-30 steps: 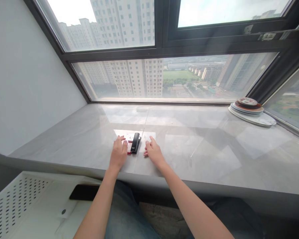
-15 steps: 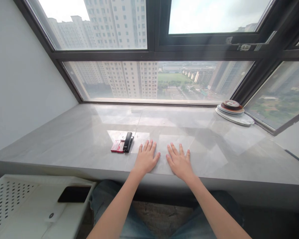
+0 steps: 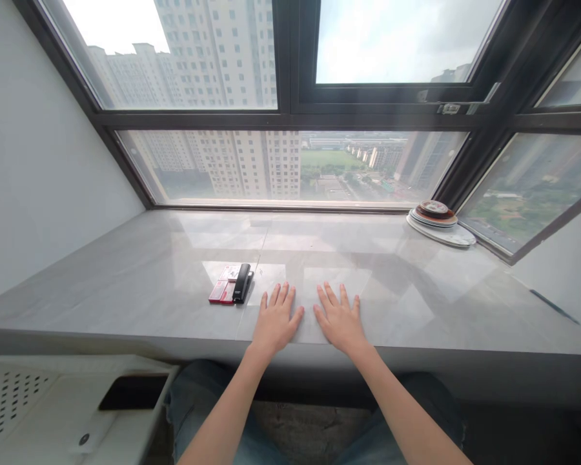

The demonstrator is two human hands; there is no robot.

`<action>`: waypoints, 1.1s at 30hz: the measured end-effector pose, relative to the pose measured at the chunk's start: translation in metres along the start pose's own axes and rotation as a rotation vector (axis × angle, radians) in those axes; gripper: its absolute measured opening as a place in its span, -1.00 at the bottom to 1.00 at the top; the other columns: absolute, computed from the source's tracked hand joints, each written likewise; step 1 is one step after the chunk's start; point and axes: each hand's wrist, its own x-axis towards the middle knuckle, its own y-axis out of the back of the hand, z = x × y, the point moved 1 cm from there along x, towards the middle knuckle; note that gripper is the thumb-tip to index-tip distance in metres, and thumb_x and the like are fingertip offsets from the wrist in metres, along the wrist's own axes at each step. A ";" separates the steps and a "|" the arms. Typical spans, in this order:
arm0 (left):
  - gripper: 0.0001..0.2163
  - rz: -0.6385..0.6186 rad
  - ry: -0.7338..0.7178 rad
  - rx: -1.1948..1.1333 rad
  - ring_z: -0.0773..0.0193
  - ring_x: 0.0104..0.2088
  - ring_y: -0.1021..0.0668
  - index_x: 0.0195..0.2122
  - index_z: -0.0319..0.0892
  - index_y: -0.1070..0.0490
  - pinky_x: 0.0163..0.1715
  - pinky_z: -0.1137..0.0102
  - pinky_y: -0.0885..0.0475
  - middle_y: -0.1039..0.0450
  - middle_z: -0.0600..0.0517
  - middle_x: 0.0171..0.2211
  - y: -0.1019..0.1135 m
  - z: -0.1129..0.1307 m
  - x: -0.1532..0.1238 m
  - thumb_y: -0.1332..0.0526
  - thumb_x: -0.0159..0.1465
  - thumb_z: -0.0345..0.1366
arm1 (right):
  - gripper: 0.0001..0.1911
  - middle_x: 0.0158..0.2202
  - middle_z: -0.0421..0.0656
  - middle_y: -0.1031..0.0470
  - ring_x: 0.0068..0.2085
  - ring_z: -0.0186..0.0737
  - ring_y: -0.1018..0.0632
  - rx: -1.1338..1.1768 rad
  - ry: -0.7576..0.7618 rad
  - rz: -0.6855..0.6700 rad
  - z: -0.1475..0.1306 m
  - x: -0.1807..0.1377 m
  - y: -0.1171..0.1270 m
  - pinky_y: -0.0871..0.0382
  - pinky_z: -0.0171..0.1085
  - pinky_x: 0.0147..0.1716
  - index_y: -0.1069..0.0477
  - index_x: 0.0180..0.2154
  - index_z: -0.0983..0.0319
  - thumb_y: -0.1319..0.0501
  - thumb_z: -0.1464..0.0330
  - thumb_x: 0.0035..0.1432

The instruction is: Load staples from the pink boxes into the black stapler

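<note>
My left hand lies palm down on the grey stone windowsill, its fingers spread and nothing in it. Beside it, my right hand rests flat in the same way, also holding nothing. A black stapler is to the left of my left hand, apart from the fingertips. Directly left of the stapler, and touching or partly under it, are small red-and-white boxes, which look like staple packs; their print is too small to read.
A stack of plates stands in the far right corner by the dark window frame. At lower left is a white plastic crate with a dark flat object on it. A thin dark strip lies along the right wall.
The whole view has shifted slightly, so the scene sits a little lower and further left. Both hands stay flat on the sill, and the stapler and boxes keep their places.
</note>
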 end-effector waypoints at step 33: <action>-0.43 -0.061 0.024 -0.028 0.04 0.49 0.03 0.47 0.16 0.00 0.41 -0.06 0.15 0.08 0.08 0.51 -0.003 -0.001 0.005 0.19 0.48 0.11 | -0.31 0.54 -0.32 0.22 0.49 0.22 0.23 0.024 -0.034 -0.020 -0.002 0.000 -0.001 0.33 0.34 0.34 0.14 0.49 -0.09 0.22 -0.06 0.43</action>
